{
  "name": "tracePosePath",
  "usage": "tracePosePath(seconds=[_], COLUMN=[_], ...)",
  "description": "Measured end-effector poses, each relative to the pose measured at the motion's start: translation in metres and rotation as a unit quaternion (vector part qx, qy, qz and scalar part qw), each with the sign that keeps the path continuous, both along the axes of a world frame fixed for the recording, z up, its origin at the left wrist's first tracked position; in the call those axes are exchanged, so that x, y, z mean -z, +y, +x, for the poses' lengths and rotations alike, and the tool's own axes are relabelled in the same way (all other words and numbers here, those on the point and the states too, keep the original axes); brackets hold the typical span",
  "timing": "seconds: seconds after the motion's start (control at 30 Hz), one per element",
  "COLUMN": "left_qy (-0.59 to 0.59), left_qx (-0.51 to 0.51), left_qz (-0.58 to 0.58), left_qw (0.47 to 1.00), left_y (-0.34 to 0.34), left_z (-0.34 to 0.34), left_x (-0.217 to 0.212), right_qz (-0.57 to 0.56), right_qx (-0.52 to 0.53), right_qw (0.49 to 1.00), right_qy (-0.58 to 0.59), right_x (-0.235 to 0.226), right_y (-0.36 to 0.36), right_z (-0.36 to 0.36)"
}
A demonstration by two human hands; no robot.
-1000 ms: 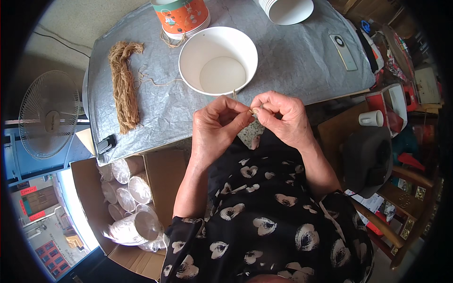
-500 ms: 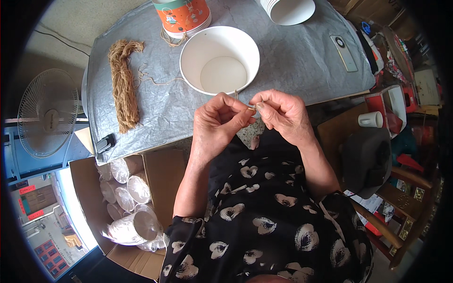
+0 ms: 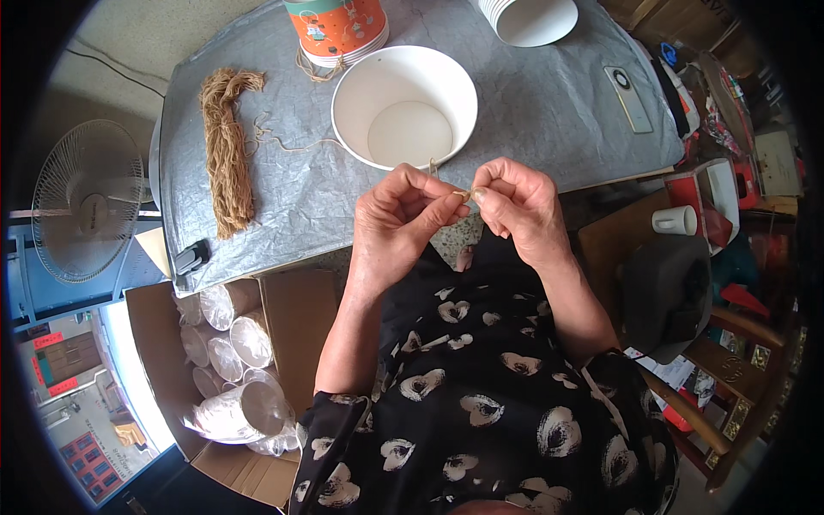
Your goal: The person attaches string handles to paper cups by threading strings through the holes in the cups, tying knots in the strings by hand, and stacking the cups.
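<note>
My left hand (image 3: 396,219) and my right hand (image 3: 516,204) meet just in front of a large white paper bowl (image 3: 404,107), fingertips pinched together on a short end of thin tan twine (image 3: 462,195). The twine rises at the bowl's near rim. A loose strand of the same twine (image 3: 292,146) runs across the grey table cover (image 3: 549,94) toward the bowl. A thick bundle of tan twine (image 3: 227,150) lies at the table's left.
An orange and green cup stack (image 3: 337,26) stands behind the bowl, a stack of white bowls (image 3: 528,17) at the back right, a white remote (image 3: 629,87) at right. A cardboard box of wrapped cup sleeves (image 3: 232,369) sits below left, beside a fan (image 3: 84,202).
Both hands have stayed in place by the bowl's near rim; only the fingertips have shifted slightly on the twine.
</note>
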State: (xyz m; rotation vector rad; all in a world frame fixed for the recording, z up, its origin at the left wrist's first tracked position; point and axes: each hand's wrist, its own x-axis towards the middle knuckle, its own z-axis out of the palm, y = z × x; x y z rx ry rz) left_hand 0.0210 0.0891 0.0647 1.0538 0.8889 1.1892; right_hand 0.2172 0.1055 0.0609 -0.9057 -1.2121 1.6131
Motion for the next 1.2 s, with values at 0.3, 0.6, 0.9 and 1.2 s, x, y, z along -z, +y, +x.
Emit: tracePosePath(seconds=[0.3, 0.6, 0.9, 1.2], left_qy=[0.002, 0.013, 0.022, -0.011], left_qx=[0.009, 0.009, 0.006, 0.022], left_qz=[-0.005, -0.001, -0.013, -0.014], left_qw=[1.0, 1.0, 1.0, 1.0], left_y=[0.001, 0.0, -0.001, 0.0], left_z=[-0.001, 0.0, 0.004, 0.0], left_x=[0.0, -0.001, -0.006, 0.001], right_qz=[0.063, 0.07, 0.035, 0.0], right_qx=[0.018, 0.006, 0.028, 0.025], right_qw=[0.997, 0.995, 0.998, 0.999], right_qy=[-0.042, -0.067, -0.04, -0.032], right_x=[-0.005, -0.003, -0.001, 0.004], right_y=[0.001, 0.001, -0.002, -0.002], right_z=[-0.001, -0.002, -0.006, -0.004])
